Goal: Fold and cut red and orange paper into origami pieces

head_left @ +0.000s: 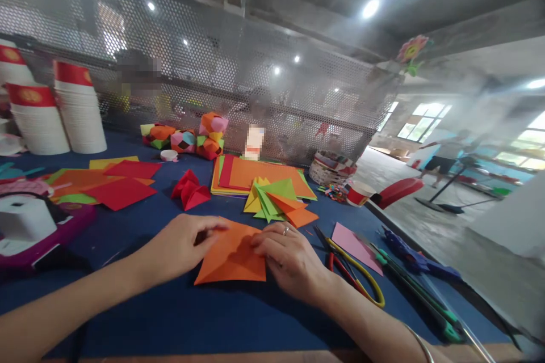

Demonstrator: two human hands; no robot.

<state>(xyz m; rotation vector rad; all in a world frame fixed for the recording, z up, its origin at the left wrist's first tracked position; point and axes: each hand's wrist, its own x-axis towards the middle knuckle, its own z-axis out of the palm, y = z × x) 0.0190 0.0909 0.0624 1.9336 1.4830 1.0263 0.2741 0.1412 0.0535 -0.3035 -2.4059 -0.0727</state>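
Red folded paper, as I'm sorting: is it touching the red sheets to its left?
Apart: the head view shows blue tabletop between the red folded paper and red sheets.

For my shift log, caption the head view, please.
Both hands hold orange paper on the blue table, scissors at right.

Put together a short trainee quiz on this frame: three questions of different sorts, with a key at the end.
1. Multiple choice. The fingers of the left hand and the right hand are at a creased orange paper sheet. Where is the silver-coloured ring?
A) On the left hand
B) On the right hand
C) On the blue table

2. True or false: the tall stacks of white paper cups with red tops stand on the person's left side.

3. Fill in the blank: the round woven basket stands to the ____ of the layered pile of coloured paper sheets.

Key: 1 B; 2 true; 3 right.
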